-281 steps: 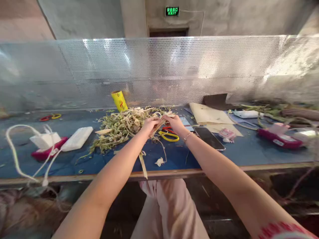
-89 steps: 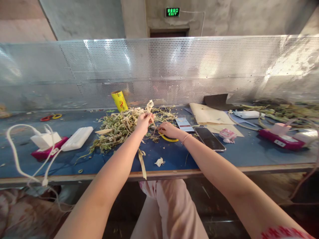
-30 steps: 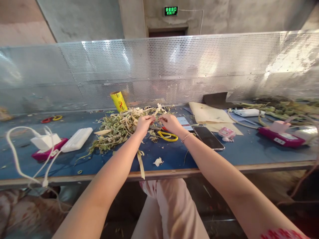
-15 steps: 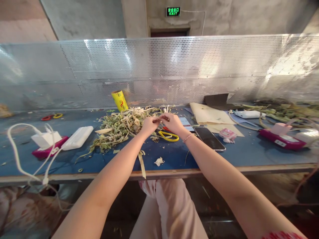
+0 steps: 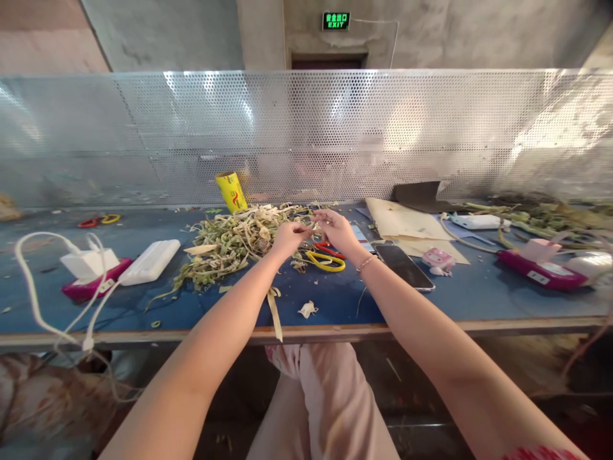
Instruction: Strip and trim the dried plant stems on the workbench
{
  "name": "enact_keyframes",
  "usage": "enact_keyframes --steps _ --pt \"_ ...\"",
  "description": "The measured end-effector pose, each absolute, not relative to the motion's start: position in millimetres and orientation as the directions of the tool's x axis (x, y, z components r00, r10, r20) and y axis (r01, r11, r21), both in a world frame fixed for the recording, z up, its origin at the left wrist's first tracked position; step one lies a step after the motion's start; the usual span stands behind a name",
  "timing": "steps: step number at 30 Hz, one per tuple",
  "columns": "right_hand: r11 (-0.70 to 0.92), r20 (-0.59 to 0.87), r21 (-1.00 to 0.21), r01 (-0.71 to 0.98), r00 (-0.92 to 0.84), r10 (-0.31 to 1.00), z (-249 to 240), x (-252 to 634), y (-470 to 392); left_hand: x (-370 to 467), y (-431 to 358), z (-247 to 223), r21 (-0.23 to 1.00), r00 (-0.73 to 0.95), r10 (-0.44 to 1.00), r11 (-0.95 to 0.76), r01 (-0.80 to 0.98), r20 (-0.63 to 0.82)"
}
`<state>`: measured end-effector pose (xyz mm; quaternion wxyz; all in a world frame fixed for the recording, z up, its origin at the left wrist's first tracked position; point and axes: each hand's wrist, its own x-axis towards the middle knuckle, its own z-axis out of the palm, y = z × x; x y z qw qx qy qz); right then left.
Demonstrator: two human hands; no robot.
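My left hand [image 5: 291,237] is over the right edge of a pile of dried, greenish plant strips [image 5: 225,246], thumb and fingertips pinched together. Whatever lies in that pinch is too small to make out. Close beside it, my right hand [image 5: 334,229] has its fingers partly spread, and nothing clear shows in them. Just below the hands lie scissors [image 5: 326,263] with yellow and red handles, partly covered by my right hand. A pale scrap [image 5: 308,309] and a flat pale strip [image 5: 274,314] lie nearer the table's front edge.
Behind the pile stands a yellow tube [image 5: 231,191]. To the right are a phone [image 5: 406,267], a pink toy [image 5: 438,261], tan paper [image 5: 407,220] and a magenta power strip [image 5: 541,271]. A white power bank [image 5: 151,262] with cables lies left. A perforated metal screen [image 5: 306,128] borders the back.
My right hand has drawn slightly away from the left, up and to the right, and its fingers have spread. My left hand stays pinched in nearly the same place.
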<state>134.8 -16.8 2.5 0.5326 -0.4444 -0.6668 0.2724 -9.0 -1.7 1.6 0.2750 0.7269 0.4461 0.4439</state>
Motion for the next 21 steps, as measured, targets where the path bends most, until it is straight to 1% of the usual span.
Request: enact_keyframes --steps 3,6,11,14,17,21 --pt "0.497 0.531 -0.715 0.492 -0.081 0.844 0 138 -16 -9 -2 2 0.829 0.192 0.902 -0.432 0.356 0.387" --pt "0.536 0.55 -0.612 0.581 -0.174 0.817 -3 139 -16 -9 -1 2 0.858 0.182 0.904 -0.425 0.289 0.386" --pt "0.603 0.577 -0.544 0.584 -0.262 0.774 -5 139 -17 -9 3 0 0.864 0.186 0.89 -0.45 0.227 0.415" --pt "0.609 0.578 -0.517 0.601 -0.28 0.767 -7 139 -15 -11 6 -2 0.836 0.243 0.87 -0.485 0.256 0.43" --pt "0.618 0.582 -0.495 0.611 -0.295 0.758 -10 140 -12 -11 6 -2 0.82 0.252 0.867 -0.492 0.293 0.43" --pt "0.629 0.602 -0.464 0.624 -0.299 0.741 -10 141 -10 -9 4 -3 0.863 0.224 0.889 -0.447 0.236 0.4"
